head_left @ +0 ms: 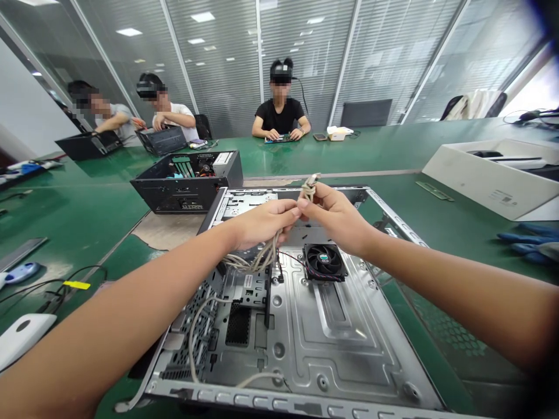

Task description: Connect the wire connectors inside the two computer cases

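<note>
Above an open metal computer case [379, 355], both hands are close together, fingertips nearly touching. My left hand [266, 221] is closed round a bundle of beige cables [262, 256] that hangs below it into the case. Pinched in my right hand [334, 215] is the bunched upper end of beige cable, with a light connector [313, 178] sticking up. A black fan [325, 261] with thin wires lies on the case's metal floor, under my right hand. More beige cable loops along the left side of the case.
Behind the case stands another black computer case [187, 195]. A white box [493, 174] and blue gloves [533, 241] are at right. Cables and a white device [26, 337] lie at left. Three people sit across the green table [375, 151].
</note>
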A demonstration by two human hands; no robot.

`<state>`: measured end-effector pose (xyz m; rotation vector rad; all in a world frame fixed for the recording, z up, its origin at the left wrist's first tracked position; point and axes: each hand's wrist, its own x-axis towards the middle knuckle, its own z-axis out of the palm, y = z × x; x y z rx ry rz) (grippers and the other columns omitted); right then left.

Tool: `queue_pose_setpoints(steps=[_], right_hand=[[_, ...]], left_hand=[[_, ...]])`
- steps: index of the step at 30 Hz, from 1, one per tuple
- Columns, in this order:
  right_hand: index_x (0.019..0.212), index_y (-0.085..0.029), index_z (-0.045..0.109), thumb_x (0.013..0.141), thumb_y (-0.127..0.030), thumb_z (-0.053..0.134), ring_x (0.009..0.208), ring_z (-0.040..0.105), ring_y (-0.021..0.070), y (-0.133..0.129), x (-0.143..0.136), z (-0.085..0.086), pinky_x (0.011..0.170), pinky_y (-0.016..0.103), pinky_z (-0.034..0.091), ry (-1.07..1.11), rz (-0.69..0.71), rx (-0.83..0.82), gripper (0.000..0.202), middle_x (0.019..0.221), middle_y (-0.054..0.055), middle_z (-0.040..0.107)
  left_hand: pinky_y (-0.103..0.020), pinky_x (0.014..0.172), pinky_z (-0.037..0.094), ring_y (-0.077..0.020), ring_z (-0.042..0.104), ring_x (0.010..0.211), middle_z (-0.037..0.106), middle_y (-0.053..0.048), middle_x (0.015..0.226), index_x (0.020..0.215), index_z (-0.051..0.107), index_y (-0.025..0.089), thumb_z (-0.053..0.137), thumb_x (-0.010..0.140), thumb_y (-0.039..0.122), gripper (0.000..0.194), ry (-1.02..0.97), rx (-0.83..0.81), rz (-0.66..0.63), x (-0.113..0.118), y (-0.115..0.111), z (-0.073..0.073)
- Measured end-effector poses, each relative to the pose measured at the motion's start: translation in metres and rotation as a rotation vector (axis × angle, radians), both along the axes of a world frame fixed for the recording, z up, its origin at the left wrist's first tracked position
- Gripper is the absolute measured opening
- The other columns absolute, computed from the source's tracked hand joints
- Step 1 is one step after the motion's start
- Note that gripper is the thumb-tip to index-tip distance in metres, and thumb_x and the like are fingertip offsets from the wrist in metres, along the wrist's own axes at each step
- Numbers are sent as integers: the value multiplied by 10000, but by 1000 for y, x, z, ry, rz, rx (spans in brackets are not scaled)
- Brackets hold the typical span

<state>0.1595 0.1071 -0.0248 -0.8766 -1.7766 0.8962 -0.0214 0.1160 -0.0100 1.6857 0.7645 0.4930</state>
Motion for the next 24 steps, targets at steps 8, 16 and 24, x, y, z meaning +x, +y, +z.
queue_pose_setpoints(steps=[8,16,24], right_hand=[[739,-214,552,841,-643,590,539,344,114,-1,2,1,531,291,303,271,38,-217,443,613,-40,404],[673,-197,548,852,-438,640,473,399,93,2,4,2,438,257,274,350,-66,-403,314,607,8,557],[737,-203,520,810,-354,691,484,445,83,1,8,2,471,242,334,143,-33,-257,240,645,13,658]], left_hand=[[-266,580,287,-98,421,588,484,32,598,696,573,168,496,931,327,294,368,751,202,2,3,13],[-261,655,343,-118,506,650,658,9,749,998,697,187,539,914,285,204,421,925,201,-3,5,10],[-293,696,370,-183,542,776,596,-64,841,909,668,177,426,975,320,289,629,1093,155,-7,11,5]])
